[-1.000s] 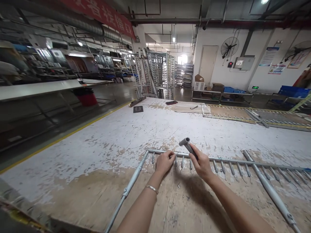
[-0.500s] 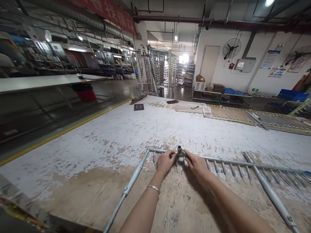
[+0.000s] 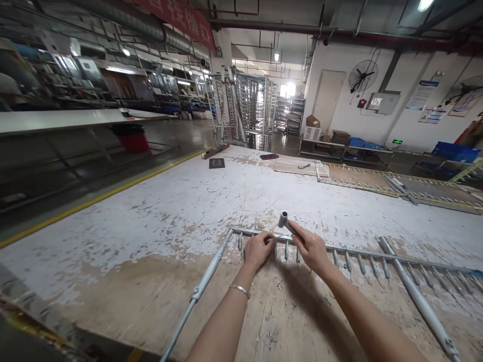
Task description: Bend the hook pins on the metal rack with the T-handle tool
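The right hand (image 3: 312,250) is wrapping its fingers round the handle of a hammer-like metal tool (image 3: 283,220), whose hollow tubular head is hanging just above the rail, between the two hands. The left hand (image 3: 257,251) is resting at the long rail of a metal frame (image 3: 354,251), thumb and forefinger nearly together; whether they are pinching the rail, a peg or a small part, the view is not showing.

The tool is looking stiff, fairly dense and head-heavy, perhaps smooth in the grip, so the handle well back from the head is seeming the place to hold it. The frame is appearing rigid and sturdy, best steadied along its rail.

Both forearms are reaching forward from the near edge and converging; the left wrist, wearing a bracelet (image 3: 240,290), is lying low, while the right is angling inward, with the tool's head tipping up.

Around the hands, pegs (image 3: 287,250) are pointing back toward the person from the rail. A side bar (image 3: 207,275) is slanting left of the left hand; a thick pipe (image 3: 415,291) is crossing right of the right hand. Beyond both, a wrench (image 3: 304,166) and a phone (image 3: 269,157) are lying across the worn counter (image 3: 158,201).
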Available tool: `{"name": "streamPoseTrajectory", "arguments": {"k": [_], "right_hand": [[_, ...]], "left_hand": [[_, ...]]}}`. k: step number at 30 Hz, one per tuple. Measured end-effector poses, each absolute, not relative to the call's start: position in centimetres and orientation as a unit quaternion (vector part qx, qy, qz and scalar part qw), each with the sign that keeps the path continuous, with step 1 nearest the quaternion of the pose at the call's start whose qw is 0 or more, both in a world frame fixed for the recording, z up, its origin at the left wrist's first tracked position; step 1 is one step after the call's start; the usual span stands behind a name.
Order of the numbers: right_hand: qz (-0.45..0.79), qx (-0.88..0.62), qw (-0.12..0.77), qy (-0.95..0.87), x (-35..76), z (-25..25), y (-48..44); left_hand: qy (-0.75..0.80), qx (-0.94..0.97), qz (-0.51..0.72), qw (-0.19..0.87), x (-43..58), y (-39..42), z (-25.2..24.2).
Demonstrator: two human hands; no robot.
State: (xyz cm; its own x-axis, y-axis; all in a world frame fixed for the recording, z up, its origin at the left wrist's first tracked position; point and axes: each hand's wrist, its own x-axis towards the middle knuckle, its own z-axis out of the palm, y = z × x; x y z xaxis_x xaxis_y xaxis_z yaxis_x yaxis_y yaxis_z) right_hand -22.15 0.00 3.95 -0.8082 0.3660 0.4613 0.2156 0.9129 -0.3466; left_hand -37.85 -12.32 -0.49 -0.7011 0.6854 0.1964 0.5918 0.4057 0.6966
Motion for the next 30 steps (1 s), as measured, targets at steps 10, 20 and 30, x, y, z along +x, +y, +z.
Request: {"name": "streamPoseTrajectory", "arguments": {"k": [10, 20, 30], "right_hand": [[0.167, -0.169, 0.282, -0.930, -22.10, 4.09, 0.61], [0.162, -0.174, 0.287, -0.928, -21.45, 4.21, 0.43], [0.111, -0.180, 0.218, -0.953, -21.85, 3.80, -0.16]], "left_hand": [[0.837, 0.376, 0.395, 0.053, -37.81, -12.25, -0.66], [0.843, 0.368, 0.385, 0.067, -37.68, -12.32, -0.40], [0.831, 0.378, 0.403, 0.067, -37.85, -12.42, -0.66]]}}
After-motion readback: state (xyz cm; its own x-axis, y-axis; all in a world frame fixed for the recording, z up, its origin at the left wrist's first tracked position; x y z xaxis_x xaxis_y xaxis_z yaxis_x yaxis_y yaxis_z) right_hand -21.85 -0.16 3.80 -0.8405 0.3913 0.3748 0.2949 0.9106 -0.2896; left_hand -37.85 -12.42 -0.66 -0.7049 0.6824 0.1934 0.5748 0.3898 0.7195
